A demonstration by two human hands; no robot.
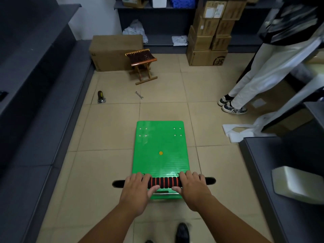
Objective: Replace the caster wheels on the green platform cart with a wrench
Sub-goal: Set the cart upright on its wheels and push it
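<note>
Head view. The green platform cart (160, 148) stands upright on the tiled floor (114, 128), in an aisle between dark shelving (35, 85) at left and a dark counter (280, 172) at right. Bare tile borders both long edges of the deck.

The left hand (135, 188) and right hand (192, 187) each curl round the red-and-black handle (164, 182), thumbs underneath.

Beyond the deck's far edge, a wrench (139, 95) and a loose caster wheel (101, 97) lie well apart on open tile. Behind them are a folding stool (142, 65) and a cardboard box (112, 51).

A second person (254, 76) stands at far right, near a white bag (242, 132).

Legible marks: "SF", inverted, on the lowest stacked carton (219, 61); "NY" on a sneaker (234, 110). Other carton labels are too small to read.
</note>
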